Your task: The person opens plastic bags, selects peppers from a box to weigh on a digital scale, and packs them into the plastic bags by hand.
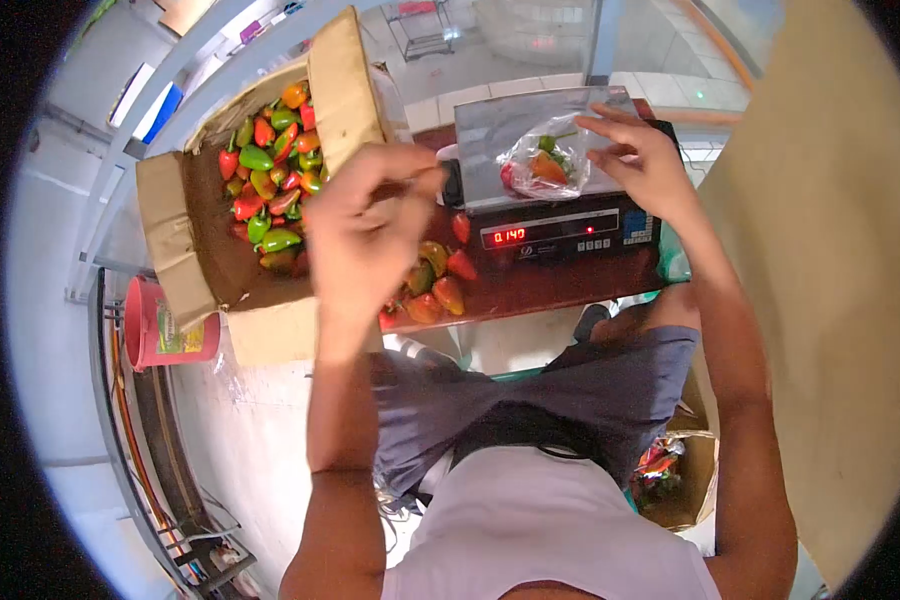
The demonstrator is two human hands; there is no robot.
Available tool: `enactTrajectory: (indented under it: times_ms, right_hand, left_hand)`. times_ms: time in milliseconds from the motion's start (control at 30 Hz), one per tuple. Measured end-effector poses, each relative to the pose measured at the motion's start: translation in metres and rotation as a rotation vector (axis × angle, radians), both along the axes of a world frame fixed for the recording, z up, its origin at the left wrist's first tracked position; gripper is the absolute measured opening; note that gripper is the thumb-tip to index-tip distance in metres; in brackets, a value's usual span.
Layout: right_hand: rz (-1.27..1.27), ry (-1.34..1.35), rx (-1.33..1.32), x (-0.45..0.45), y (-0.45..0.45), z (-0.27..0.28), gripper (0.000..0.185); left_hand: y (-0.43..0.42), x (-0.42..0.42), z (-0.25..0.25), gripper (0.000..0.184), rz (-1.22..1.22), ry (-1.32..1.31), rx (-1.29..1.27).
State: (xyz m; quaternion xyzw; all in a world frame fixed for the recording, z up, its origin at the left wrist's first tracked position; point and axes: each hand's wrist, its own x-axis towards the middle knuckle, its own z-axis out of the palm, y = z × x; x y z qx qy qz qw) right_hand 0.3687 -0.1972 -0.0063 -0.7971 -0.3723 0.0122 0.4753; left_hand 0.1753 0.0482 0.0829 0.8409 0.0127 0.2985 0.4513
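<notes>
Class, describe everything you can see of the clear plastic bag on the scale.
The bag is thin, crinkled, see-through plastic with shiny highlights. It lies on the grey scale pan, holding red, orange and green peppers. The right hand is at its upper right edge; actual contact is unclear.

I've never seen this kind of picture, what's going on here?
There's no robot here, just someone's two bare hands. This single picture comes from a head-worn camera looking forward and down. On the dark red table stand a scale and some loose peppers. A clear bag of peppers lies on the scale, with the right hand at its edge, fingers spread. The left hand appears in front of a cardboard box of red and green peppers; that hand is blurred, so I can't tell whether it holds anything.
</notes>
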Motion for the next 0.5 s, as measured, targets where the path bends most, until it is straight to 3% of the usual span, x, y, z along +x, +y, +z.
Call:
enactTrajectory:
  times_ms: [133,367,500]
  right_hand:
    - [-0.111,0.056,0.128,-0.033,-0.019,-0.012,0.037]
    - [-0.269,0.167,0.189,-0.082,-0.046,-0.044,0.032]
    - [-0.429,0.168,-0.052,-0.099,-0.079,-0.052,0.03]
  left_hand:
    - [0.04,-0.056,0.01,0.013,0.202,-0.045,0.019]
    - [0.102,-0.1,-0.004,0.017,0.299,-0.044,0.027]
    - [0.134,-0.11,-0.004,0.016,0.318,0.031,-0.013]
